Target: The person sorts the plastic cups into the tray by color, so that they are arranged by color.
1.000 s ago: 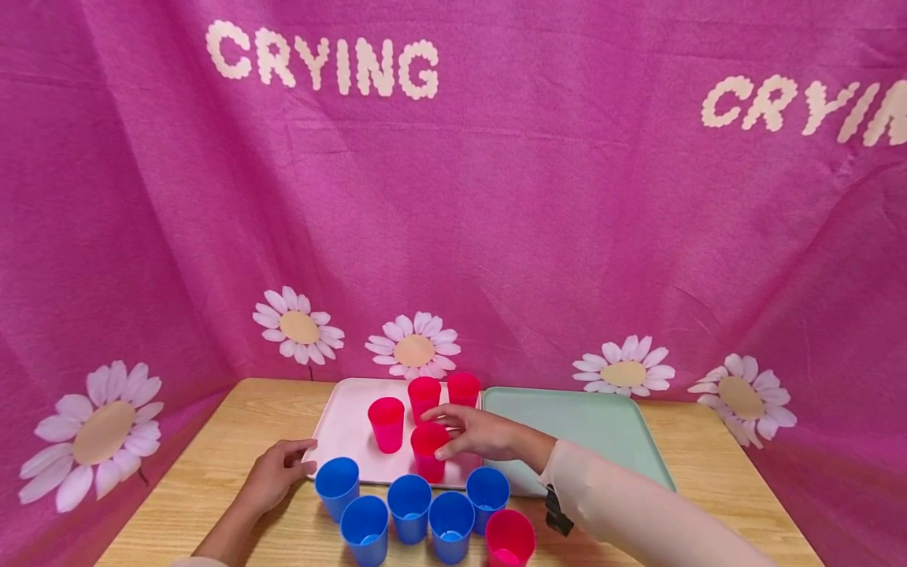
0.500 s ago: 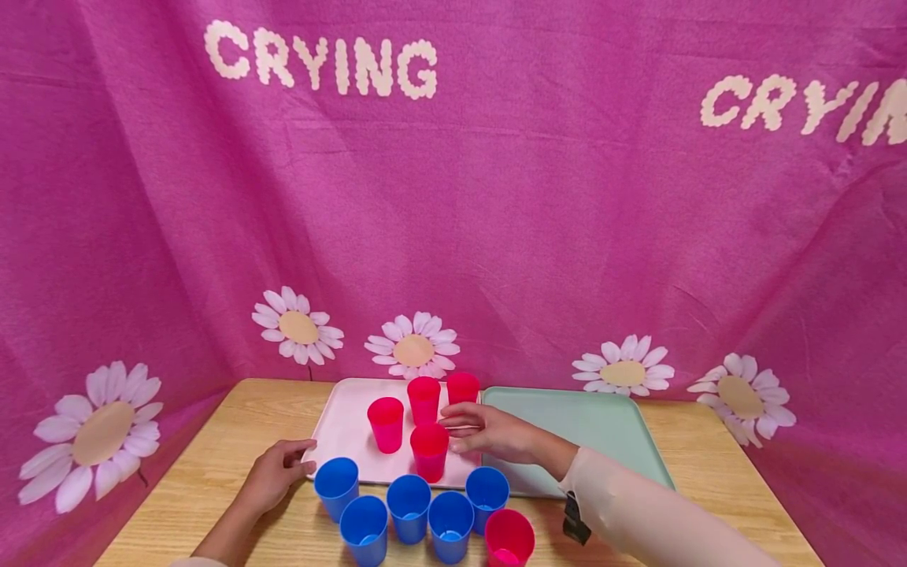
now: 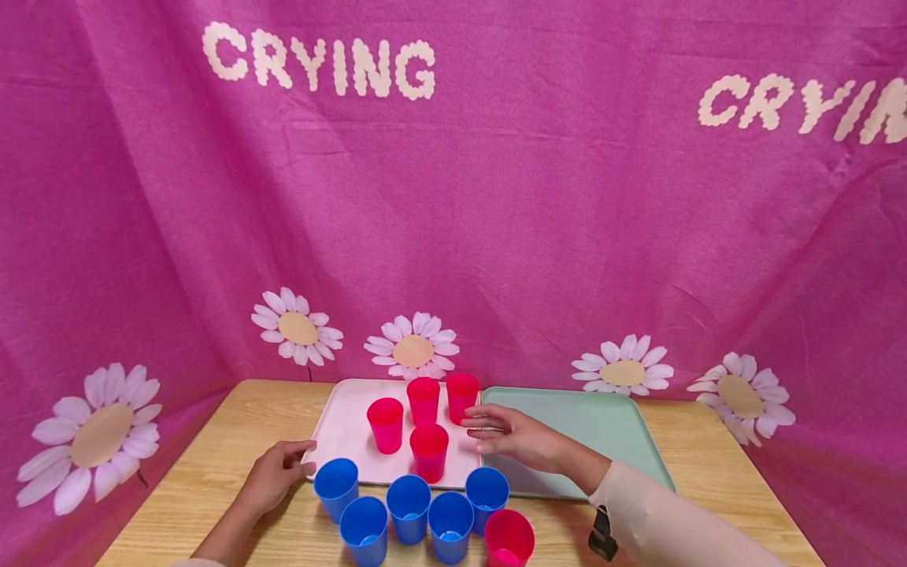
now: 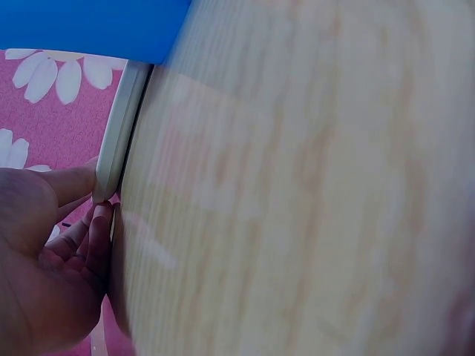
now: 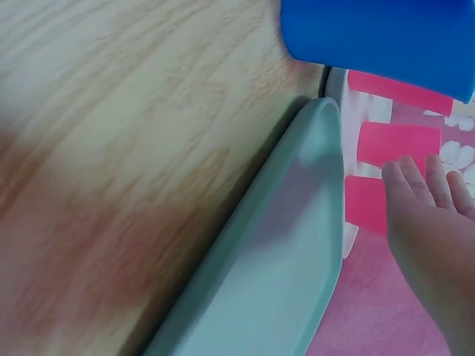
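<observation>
Cups (image 3: 428, 454) on the pink tray (image 3: 345, 441) are bright red.

pink tray (image 3: 347, 437): pale, round-cornered, lying flat, lower centre | four red cups (image 3: 428, 463): tapered, standing upright on it, mouths up | fifth red cup (image 3: 509, 539): standing upright, bottom edge, right of centre, base cut off
</observation>
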Available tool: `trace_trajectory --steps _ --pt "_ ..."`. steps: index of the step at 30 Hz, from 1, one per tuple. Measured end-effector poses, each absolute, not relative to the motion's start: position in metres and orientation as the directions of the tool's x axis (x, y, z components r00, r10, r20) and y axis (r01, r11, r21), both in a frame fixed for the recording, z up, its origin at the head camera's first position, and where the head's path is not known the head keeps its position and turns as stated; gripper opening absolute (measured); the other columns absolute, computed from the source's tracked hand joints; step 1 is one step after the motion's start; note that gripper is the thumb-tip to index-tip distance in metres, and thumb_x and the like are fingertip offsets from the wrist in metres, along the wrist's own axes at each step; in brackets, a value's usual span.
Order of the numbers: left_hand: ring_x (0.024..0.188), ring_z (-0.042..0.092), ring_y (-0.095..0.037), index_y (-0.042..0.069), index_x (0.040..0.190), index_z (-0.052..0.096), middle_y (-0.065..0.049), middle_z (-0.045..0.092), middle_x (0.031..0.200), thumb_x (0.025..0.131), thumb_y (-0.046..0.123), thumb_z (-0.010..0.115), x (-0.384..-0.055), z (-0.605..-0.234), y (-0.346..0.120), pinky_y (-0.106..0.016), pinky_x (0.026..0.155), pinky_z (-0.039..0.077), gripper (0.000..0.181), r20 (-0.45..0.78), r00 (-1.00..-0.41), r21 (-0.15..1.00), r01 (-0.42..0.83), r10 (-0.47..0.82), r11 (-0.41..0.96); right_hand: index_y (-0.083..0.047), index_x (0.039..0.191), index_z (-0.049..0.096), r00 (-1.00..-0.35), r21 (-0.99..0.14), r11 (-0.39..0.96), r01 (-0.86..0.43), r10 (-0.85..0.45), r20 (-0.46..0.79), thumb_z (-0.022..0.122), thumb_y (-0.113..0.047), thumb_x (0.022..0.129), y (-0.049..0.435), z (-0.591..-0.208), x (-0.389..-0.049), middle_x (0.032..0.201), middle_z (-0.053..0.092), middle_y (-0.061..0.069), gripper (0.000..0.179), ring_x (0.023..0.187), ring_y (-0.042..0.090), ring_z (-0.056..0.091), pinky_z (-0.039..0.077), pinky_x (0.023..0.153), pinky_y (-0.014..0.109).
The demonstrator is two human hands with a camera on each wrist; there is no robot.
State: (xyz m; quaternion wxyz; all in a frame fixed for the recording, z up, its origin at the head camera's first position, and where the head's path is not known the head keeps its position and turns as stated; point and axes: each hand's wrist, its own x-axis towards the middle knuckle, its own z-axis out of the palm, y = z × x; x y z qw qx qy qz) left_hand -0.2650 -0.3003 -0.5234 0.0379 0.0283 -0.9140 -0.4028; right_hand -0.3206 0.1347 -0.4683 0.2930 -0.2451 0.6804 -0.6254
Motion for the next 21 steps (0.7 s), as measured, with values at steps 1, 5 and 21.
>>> trace_trajectory --steps 1,5,21 --pt "0.097 0.055 -0.027 -0.002 0.130 0.067 -0.019 0.067 0.116 0.094 0.006 0.074 -0.265 -0.523 -0.300 -0.040 0.087 0.046 0.038 0.047 -0.995 0.739 -0.020 -0.082 0.673 0.006 0.157 0.030 -0.706 -0.996 0.085 0.029 -0.704 -0.081 0.070 -0.010 0.097 0.137 -0.469 -0.320 0.158 0.036 0.032 0.073 0.146 0.049 0.036 0.045 0.111 0.046" --pt "0.099 0.056 -0.027 -0.003 0.130 0.067 -0.020 0.067 0.117 0.094 0.006 0.074 -0.264 -0.523 -0.300 -0.042 0.088 0.047 0.038 0.058 -0.995 0.741 -0.009 -0.077 0.671 0.006 0.158 0.027 -0.705 -0.998 0.059 0.029 -0.706 -0.063 0.068 -0.009 0.098 0.146 -0.471 -0.317 0.159 0.035 0.032 0.074 0.148 0.050 0.033 0.047 0.110 0.042" --pt "0.098 0.056 -0.027 -0.002 0.130 0.068 -0.019 0.067 0.117 0.094 0.008 0.075 -0.264 -0.524 -0.300 -0.041 0.088 0.047 0.038 0.052 -0.996 0.735 -0.015 -0.079 0.678 0.004 0.158 0.030 -0.766 -0.999 0.037 -0.019 -0.642 -0.010 0.063 -0.010 0.102 0.183 -0.475 -0.286 0.161 0.031 0.032 0.066 0.150 0.050 0.029 0.047 0.109 0.035"
